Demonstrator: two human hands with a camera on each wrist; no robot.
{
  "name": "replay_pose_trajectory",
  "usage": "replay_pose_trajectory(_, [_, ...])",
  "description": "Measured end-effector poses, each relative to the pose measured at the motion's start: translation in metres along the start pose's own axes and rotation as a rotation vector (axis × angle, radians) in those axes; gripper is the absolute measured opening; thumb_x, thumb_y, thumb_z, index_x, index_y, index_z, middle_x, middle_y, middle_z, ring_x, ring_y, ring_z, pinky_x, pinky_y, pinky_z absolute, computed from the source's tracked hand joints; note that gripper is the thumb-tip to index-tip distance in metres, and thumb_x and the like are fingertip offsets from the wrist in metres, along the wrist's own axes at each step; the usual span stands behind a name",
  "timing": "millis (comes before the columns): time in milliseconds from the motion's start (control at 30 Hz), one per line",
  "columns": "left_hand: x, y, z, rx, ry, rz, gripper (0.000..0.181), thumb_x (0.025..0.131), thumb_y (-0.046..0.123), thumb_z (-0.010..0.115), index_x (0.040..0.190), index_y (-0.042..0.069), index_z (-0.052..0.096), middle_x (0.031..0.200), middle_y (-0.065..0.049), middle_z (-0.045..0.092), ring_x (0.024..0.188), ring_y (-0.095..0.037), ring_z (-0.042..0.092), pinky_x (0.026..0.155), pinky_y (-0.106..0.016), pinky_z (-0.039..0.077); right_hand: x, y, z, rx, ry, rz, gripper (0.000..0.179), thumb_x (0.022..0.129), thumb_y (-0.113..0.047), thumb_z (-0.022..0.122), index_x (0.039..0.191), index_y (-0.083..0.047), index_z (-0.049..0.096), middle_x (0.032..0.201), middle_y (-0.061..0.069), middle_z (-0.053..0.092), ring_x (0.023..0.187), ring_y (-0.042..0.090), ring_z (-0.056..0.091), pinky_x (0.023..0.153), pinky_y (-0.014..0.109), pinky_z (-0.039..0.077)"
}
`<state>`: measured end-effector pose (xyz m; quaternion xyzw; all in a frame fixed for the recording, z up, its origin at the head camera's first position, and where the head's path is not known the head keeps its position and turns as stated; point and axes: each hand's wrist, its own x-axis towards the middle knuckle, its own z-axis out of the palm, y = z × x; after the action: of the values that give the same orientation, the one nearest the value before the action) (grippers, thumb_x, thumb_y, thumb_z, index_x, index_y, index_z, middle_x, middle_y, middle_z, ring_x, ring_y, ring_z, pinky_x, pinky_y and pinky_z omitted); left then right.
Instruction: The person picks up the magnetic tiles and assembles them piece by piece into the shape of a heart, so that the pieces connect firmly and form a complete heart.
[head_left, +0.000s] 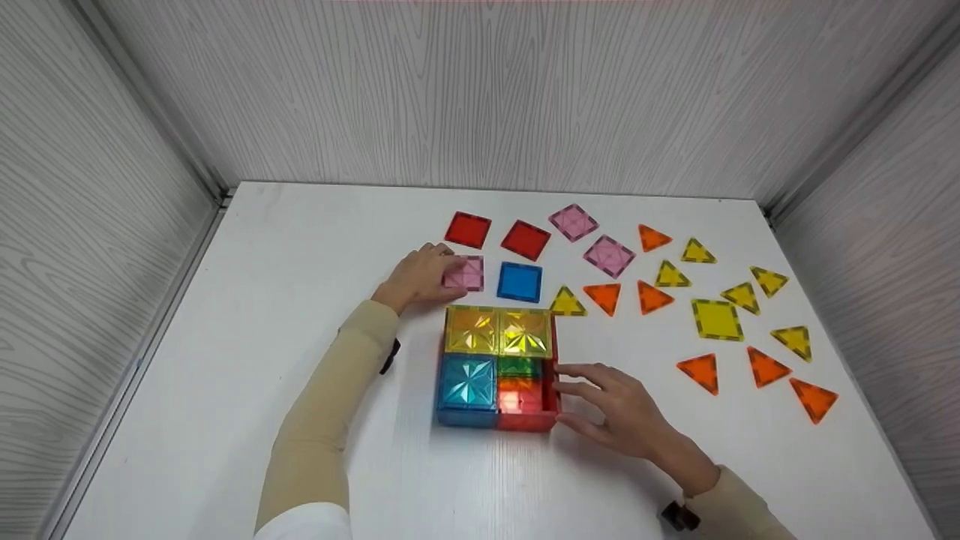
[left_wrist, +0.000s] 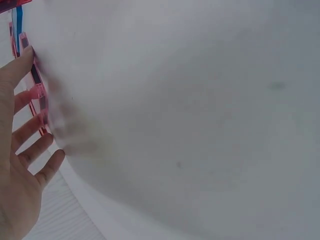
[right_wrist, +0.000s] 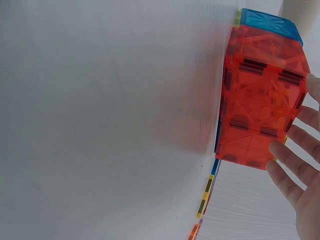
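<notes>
While your left arm (head_left: 319, 420) reaches past the translucent tile block (head_left: 469, 386), your right hand (head_left: 619, 412) sits at its red side.
Its fingers spread loosely, gripping nothing, near the block's glossy, starburst-faceted top; your left hand (head_left: 420, 277), thumb and fingers on opposite edges, pinches a flat pink tile (head_left: 469, 274) just left of the smooth blue square (head_left: 520, 282).

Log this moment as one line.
left hand: grips pink square tile | right hand: at box, red side | box top: partly open
</notes>
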<state>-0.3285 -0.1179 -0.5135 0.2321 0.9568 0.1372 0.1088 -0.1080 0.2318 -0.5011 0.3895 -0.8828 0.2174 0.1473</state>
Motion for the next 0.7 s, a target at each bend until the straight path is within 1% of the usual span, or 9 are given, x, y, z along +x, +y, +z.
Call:
replay_pose_trajectory(167, [-0.006,-0.006,-0.002,-0.020,0.006,-0.027,0.067,0.098,0.049,0.070,0.157,0.026,0.051,0.154,-0.014,0.052,0.140,-0.034,0.048,0.122,-0.054,0.044,0.000,0.000,-0.001,0.000,-0.007,-0.001,0.039,0.092,-0.039,0.082,0.127,-0.021,0.076,0.136,0.002,0.072,0.118,0.016,0.072,0.093,0.040,0.064])
replay_pose_trajectory(267, [-0.010,-0.010,-0.002,-0.042,0.024,-0.038,0.065,0.096,0.049,0.072,0.152,0.022,0.057,0.147,-0.014,0.055,0.135,-0.033,0.050,0.119,-0.052,0.048,0.000,0.000,0.000,-0.004,-0.003,-0.005,0.040,0.091,-0.038,0.083,0.126,-0.021,0.076,0.136,0.002,0.072,0.117,0.016,0.071,0.093,0.040,0.064])
replay_pose_trajectory(400, [-0.016,-0.015,-0.002,-0.085,0.051,-0.048,0.062,0.093,0.047,0.077,0.144,0.015,0.065,0.141,-0.015,0.058,0.130,-0.033,0.052,0.117,-0.050,0.050,-0.001,0.000,0.001,-0.005,0.005,-0.011,0.041,0.090,-0.038,0.084,0.126,-0.020,0.075,0.136,0.002,0.072,0.118,0.017,0.071,0.093,0.041,0.064])
replay_pose_trajectory(567, [-0.028,-0.024,-0.005,-0.113,0.092,-0.055,0.064,0.090,0.046,0.081,0.140,0.009,0.068,0.135,-0.017,0.061,0.125,-0.033,0.054,0.114,-0.048,0.052,0.000,0.000,-0.001,0.004,-0.008,-0.001,0.041,0.091,-0.038,0.083,0.127,-0.020,0.075,0.137,0.001,0.071,0.119,0.017,0.071,0.094,0.042,0.063])
replay_pose_trajectory(700, [-0.041,-0.034,-0.009,-0.118,0.137,-0.063,0.065,0.088,0.046,0.083,0.138,0.007,0.069,0.131,-0.017,0.062,0.122,-0.033,0.055,0.112,-0.048,0.052,0.000,0.000,0.000,-0.006,-0.006,-0.004,0.041,0.091,-0.038,0.083,0.127,-0.020,0.076,0.137,0.000,0.071,0.119,0.016,0.071,0.094,0.041,0.064])
